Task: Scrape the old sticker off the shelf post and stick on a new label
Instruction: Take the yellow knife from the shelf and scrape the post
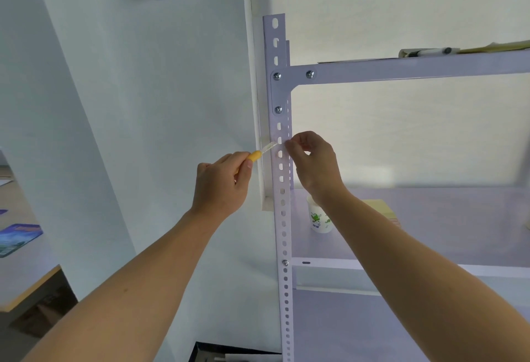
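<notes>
A white perforated shelf post [282,206] runs vertically through the middle of the view. My left hand [222,183] grips a yellow-handled scraper [262,152], and its pale blade rests against the post's front face. My right hand [314,160] pinches the edge of a pale sticker [282,148] on the post, just right of the blade tip. The sticker is nearly the same colour as the post and is hard to make out.
A paper cup [318,219] and a yellow pad [378,209] stand on the middle shelf [430,198] behind my right arm. A marker [430,52] lies on the top shelf. A white wall [143,103] is at the left, with a desk [28,281] at lower left.
</notes>
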